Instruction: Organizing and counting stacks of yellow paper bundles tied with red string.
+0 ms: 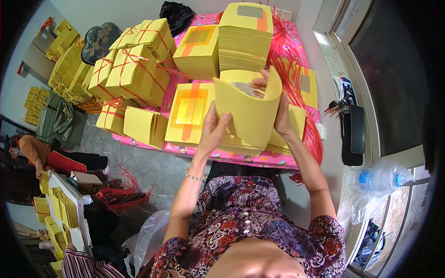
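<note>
I see tied yellow bundles (132, 69) at left of pink table (259, 160); red-gold sheet stack (190, 113) beside. Left hand (214, 129) grips curved yellow paper sheaf (250, 109) at lower left edge, held above table centre. Right hand (276, 104) clasps sheaf's right side, fingers curled inside, blocking tall stack (244, 37). Red strings (289, 69), water bottle (380, 180) at right

The curled yellow paper sheaf (250, 109) hides most of the right hand (278, 111) gripping it.

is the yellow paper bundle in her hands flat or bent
Bent. The thick bundle of yellow paper sheets curves into a U shape between the left hand and the right hand, its top edge arching over the right fingers.
</note>
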### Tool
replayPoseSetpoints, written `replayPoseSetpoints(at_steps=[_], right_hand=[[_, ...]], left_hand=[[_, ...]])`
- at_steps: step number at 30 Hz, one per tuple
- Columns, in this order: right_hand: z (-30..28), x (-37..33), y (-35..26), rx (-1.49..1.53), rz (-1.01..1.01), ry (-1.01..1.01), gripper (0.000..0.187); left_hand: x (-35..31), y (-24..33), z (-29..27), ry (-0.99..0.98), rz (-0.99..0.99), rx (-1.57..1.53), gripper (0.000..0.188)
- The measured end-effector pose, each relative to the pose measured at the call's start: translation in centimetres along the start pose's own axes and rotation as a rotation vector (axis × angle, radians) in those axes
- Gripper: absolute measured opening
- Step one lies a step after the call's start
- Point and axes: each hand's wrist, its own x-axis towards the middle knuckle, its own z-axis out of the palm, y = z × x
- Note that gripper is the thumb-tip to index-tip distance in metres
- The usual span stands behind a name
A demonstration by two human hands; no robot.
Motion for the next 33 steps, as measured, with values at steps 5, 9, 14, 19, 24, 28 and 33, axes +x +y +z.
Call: replayPoseSetpoints(at_steps=[5, 9, 14, 19, 24, 28, 33], right_hand=[[3.1, -0.7, -2.1, 0.238, 0.188, -0.094, 0.073], [1.5, -1.2, -0.7, -0.002, 0.334, -0.154, 0.066], [1.7, -1.8, -0.6, 0.058, 0.243, -0.115, 0.057], [-0.1, -1.7, -0.6, 0.244, 0.278, 0.164, 0.059], [-1.3, -2.2, -2.5, 0.068, 0.287, -0.011, 0.062], [-0.6, -2.2, -3.2, -0.070, 0.206, 0.037, 0.056], [-1.1, -2.2, -2.6, -0.047, 0.354, 0.040, 0.051]], left_hand=[[0.7, 0.1, 2.6, -0.110, -0.060, -0.098, 0.045], [1.1, 0.3, 3.5, -0.122, -0.094, -0.149, 0.051], [1.3, 0.1, 3.6, -0.093, -0.137, -0.183, 0.055], [1.5, 1.1, 2.9, -0.020, -0.263, -0.293, 0.046], [2.0, 1.6, 3.0, 0.067, -0.233, -0.190, 0.039], [2.3, 2.4, 3.3, -0.013, -0.319, -0.177, 0.044], [2.7, 2.1, 3.2, -0.086, -0.389, -0.171, 0.047]])
